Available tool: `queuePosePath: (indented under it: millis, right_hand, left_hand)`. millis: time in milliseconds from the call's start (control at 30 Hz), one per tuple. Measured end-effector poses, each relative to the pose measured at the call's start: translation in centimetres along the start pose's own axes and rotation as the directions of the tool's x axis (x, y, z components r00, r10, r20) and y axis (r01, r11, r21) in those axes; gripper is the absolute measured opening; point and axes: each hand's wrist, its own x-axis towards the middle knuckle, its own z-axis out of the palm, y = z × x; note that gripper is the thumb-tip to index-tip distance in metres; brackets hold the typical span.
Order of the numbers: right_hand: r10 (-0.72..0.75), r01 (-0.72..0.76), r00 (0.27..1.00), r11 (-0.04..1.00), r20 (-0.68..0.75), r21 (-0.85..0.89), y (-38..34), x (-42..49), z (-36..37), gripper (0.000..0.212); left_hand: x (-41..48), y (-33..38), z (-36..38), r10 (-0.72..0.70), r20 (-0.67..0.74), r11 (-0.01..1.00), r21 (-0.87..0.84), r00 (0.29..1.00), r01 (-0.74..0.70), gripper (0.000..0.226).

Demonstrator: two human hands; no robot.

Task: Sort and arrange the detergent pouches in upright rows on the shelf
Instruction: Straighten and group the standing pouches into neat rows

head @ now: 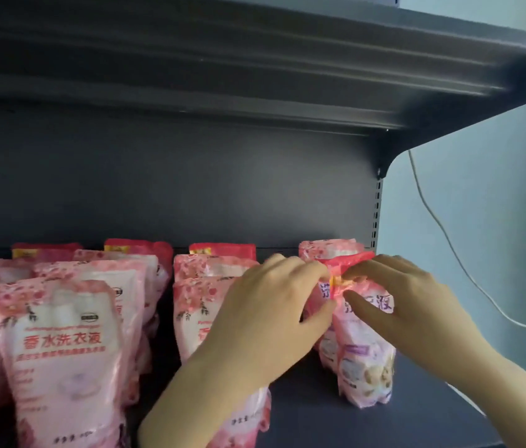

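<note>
Pink, shiny, soft plastic detergent pouch (365, 360) with purple letters stands upright on the dark grey metal shelf (336, 425). The left hand (265, 321) and the right hand (410, 305) both pinch its crinkled red top, fingers clamped on it. To the left of this pouch, more pink flowery plastic pouches (61, 350) stand in rows, smooth and puffy.

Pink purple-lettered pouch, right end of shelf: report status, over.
Left hand and right hand both pinching top edge. Pink plastic purple-lettered detergent pouch roughly upright on dark grey metal shelf. Another pink pouch directly behind it.
</note>
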Motion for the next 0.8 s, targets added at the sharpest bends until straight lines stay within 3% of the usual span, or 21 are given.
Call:
queuePosePath:
  millis: [133, 233, 367, 467, 567, 667, 800]
  right_hand:
    - [-0.054, 0.063, 0.995, 0.993, -0.089, 0.097, 5.8, 0.7, 0.2, 0.018]
    - [-0.043, 0.060, 0.991, 0.988, -0.123, 0.145, 9.4, 1.6, 1.1, 0.026]
    - [0.086, -0.079, 0.996, 0.948, -0.009, 0.309, 12.7, 2.4, 3.1, 0.038]
    - [0.228, -0.279, 0.960, 0.741, 0.161, 0.611, 14.3, 2.5, 4.9, 0.026]
    - [0.218, -0.416, 0.909, 0.431, 0.355, 0.801, 15.1, 2.3, 6.3, 0.017]
    - [0.222, -0.392, 0.918, 0.401, 0.327, 0.828, 15.2, 2.2, 6.9, 0.033]
    - [0.267, -0.285, 0.944, 0.356, 0.195, 0.890, 14.8, 2.4, 7.1, 0.039]
  left_hand:
    - [2.1, 2.5, 6.0, -0.115, -0.037, 0.958, -0.269, 0.993, 0.101, 0.040]
    - [3.2, 3.1, 9.6, -0.255, -0.070, 0.901, -0.380, 0.964, 0.211, 0.046]
    - [4.1, 2.8, 12.7, -0.435, -0.212, 0.823, -0.487, 0.875, 0.291, 0.044]
    - [4.2, 2.2, 14.1, -0.580, -0.271, 0.747, -0.554, 0.768, 0.368, 0.034]
    - [4.1, 1.4, 15.4, -0.652, -0.092, 0.623, -0.630, 0.752, 0.463, 0.008]
    - [4.3, 1.4, 15.6, -0.645, -0.011, 0.552, -0.698, 0.765, 0.455, 0.038]
    - [5.5, 2.1, 15.0, -0.626, -0.057, 0.505, -0.790, 0.778, 0.349, 0.046]
